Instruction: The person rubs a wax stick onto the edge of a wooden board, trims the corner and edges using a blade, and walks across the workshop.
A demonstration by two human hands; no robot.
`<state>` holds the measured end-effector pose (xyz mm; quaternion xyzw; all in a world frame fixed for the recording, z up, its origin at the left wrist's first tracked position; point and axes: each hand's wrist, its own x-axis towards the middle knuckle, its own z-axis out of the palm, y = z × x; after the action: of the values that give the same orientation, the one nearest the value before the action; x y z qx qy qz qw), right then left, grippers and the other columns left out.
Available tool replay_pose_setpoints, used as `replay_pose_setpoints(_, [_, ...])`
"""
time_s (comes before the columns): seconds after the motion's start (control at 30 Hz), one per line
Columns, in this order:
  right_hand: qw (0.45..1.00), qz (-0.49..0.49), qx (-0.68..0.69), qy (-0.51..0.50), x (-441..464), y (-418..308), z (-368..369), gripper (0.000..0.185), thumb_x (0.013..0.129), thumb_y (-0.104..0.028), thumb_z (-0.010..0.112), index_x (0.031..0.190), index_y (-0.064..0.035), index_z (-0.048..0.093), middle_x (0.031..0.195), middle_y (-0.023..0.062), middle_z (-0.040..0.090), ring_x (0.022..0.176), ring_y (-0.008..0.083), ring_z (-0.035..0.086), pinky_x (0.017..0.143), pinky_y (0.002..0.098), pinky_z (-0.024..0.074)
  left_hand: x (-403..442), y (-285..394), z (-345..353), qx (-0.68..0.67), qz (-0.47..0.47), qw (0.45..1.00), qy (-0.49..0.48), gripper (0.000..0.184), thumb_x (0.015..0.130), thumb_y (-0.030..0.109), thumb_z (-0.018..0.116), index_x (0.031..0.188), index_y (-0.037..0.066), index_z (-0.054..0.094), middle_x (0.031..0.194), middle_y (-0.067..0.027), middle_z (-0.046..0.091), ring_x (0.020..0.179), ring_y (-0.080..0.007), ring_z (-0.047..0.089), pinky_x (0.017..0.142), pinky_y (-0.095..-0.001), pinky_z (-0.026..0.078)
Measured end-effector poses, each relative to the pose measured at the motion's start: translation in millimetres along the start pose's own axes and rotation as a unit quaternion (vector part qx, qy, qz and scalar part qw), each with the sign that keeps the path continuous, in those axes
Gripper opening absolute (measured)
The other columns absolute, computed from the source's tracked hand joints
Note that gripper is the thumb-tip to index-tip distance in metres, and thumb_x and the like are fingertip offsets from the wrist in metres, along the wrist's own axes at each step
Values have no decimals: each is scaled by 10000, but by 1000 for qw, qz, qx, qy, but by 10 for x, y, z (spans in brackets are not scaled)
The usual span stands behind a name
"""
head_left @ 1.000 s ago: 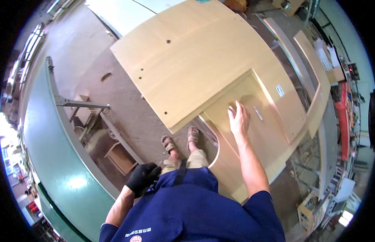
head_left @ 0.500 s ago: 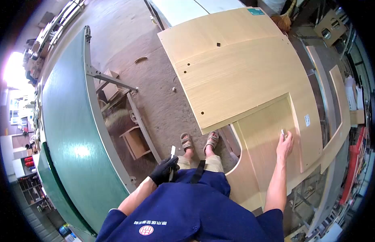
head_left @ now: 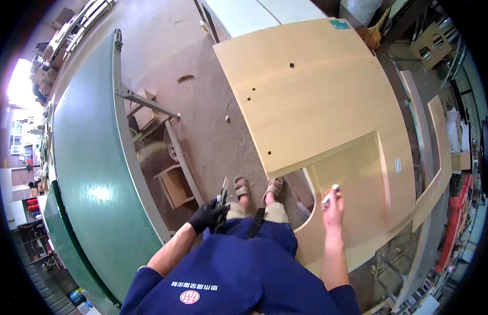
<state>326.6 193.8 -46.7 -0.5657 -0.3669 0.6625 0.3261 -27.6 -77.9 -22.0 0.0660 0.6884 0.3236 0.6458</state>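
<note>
My left hand [head_left: 206,217], in a black glove, is closed around a slim tool [head_left: 223,191] with a flat pale blade, held in front of my apron. Bare and raised over the wooden panels, my right hand [head_left: 333,207] pinches small white pieces [head_left: 327,198] between its fingers; what they are is too small to tell. Below that hand lies a light wood panel [head_left: 354,168] with a curved cutout on its left side. A larger light wood board [head_left: 317,94] with several dark holes partly overlaps it.
A green-topped table [head_left: 91,152] with a metal frame stands at the left. Under it is a small wooden box [head_left: 175,186]. White boards [head_left: 244,16] lie at the top. Wooden strips [head_left: 435,157] and a red object [head_left: 456,220] are at the right.
My right hand has lifted off the panel and come left and toward me with white pieces in its fingers. The white piece that lay on the panel no longer shows there.
</note>
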Motion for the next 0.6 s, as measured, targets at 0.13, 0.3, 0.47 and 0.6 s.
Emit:
replay_pose_setpoints(0.13, [975,112,156,-113,-600,222,835,54,1009,-148,569,1027,-114,532,802,18,570,616,116,552,502,249,429,121,-248,-212,-40,40,998,31,268,965,241,686,1148,47,675,921,13,676,788,-88,601,715,-268,512])
replay_pose_setpoints(0.3, [964,154,85,-201,-963,379,1495,145,979,-72,617,1000,-114,480,801,16,537,624,130,567,514,277,464,110,-335,-487,1,41,999,32,303,954,284,695,1162,64,680,909,1,680,793,-90,593,705,-275,504])
replay_pose_setpoints(0.47, [970,-13,-151,-192,-730,149,1893,170,979,-218,675,1020,-78,588,718,-28,562,606,69,514,534,239,430,189,-646,-908,-49,75,994,62,219,952,276,691,1019,70,657,792,-8,651,685,-95,575,621,-283,480])
replay_pose_setpoints(0.6, [949,-108,-271,-118,-153,-321,2230,266,955,-285,714,973,-43,605,744,-5,609,645,70,556,552,255,448,39,-301,-1156,-87,39,991,96,159,956,212,665,1005,76,598,763,-30,628,631,-130,600,544,-288,492])
